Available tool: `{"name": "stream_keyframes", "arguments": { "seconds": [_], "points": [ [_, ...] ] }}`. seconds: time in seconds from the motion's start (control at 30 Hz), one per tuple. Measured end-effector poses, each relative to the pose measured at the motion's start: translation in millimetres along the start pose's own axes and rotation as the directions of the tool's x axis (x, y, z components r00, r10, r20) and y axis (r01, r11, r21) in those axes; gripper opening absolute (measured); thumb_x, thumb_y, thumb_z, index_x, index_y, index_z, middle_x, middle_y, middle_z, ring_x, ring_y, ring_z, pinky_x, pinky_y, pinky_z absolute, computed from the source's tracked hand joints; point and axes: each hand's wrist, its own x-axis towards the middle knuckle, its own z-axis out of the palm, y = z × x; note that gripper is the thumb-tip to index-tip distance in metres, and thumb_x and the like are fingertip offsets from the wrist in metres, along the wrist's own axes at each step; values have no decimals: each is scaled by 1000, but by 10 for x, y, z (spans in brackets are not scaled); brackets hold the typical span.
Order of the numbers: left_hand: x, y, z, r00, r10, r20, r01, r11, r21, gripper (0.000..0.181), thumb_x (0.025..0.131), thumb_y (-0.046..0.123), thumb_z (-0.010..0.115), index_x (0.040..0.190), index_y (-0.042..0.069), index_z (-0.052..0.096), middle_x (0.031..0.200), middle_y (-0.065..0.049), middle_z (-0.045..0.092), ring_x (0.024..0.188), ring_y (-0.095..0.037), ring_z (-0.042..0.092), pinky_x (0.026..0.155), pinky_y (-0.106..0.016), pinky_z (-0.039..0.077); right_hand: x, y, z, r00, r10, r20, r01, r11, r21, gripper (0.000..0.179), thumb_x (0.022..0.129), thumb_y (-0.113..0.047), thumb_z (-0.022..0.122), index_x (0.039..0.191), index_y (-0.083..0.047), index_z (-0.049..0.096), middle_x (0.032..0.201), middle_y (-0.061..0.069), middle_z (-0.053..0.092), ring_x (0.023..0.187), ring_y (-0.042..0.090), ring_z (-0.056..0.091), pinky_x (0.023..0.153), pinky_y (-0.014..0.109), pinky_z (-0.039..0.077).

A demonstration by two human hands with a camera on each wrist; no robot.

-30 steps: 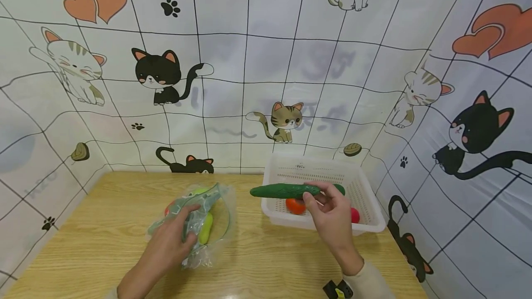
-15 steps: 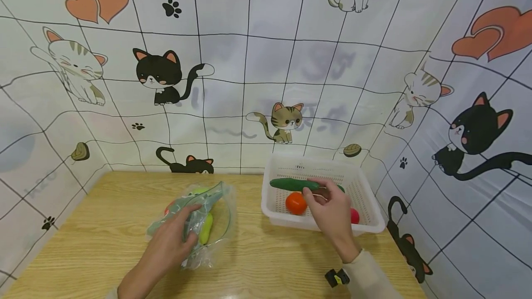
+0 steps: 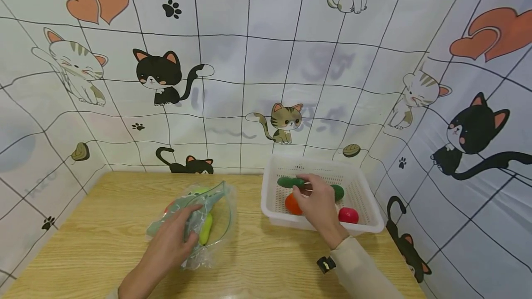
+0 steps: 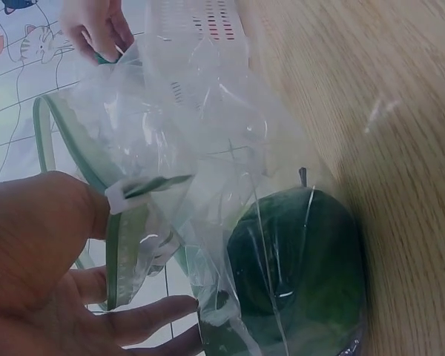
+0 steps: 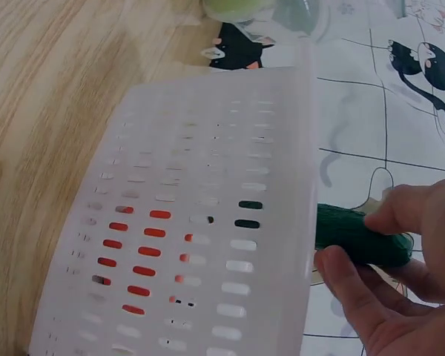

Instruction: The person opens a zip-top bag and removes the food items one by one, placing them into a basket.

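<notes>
My left hand (image 3: 166, 243) holds the edge of a clear zip bag (image 3: 220, 232) with a green seal strip. Through the plastic show a yellow-green elongated vegetable (image 3: 205, 230) and, in the left wrist view, a dark green rounded one (image 4: 300, 263) with a short stem. Over in the white perforated basket (image 3: 266, 202), my right hand (image 3: 317, 202) grips a dark green cucumber (image 3: 289, 182). The right wrist view has the cucumber (image 5: 352, 233) between thumb and fingers, partly hidden behind the basket's wall.
The basket also contains an orange-red round item (image 3: 293, 204), a bright red one (image 3: 348, 215) and another dark green one (image 3: 337, 192). Basket and bag stand apart on a wood-grain table (image 3: 249, 262). A cat-printed curtain (image 3: 224, 73) surrounds the table's back and sides.
My right hand has moved down and left into the basket with the cucumber, which has gone from above the rim to inside. The left hand and the bag have hardly moved.
</notes>
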Motion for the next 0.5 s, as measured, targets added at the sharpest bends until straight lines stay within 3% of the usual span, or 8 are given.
{"name": "stream_keyframes", "arguments": {
  "seconds": [0.3,0.5],
  "points": [
    [12,33,-9,1000,9,5,-9,1000,9,66,93,1,77,158,14,68,152,-20,74,125,-34,74,94,-56,63,172,-55,207,994,7,108,6,993,-119,29,99,-2,87,127,2,81,121,19,86,100,31,87,92,46,73],
    [8,53,2,1000,17,0,-17,1000,21,67,93,1,77,157,16,69,151,-17,75,117,-29,71,91,-52,60,235,-81,338,978,77,193,-40,981,-188,24,100,-1,86,124,1,82,117,16,84,100,25,82,90,42,72]
  ]
}}
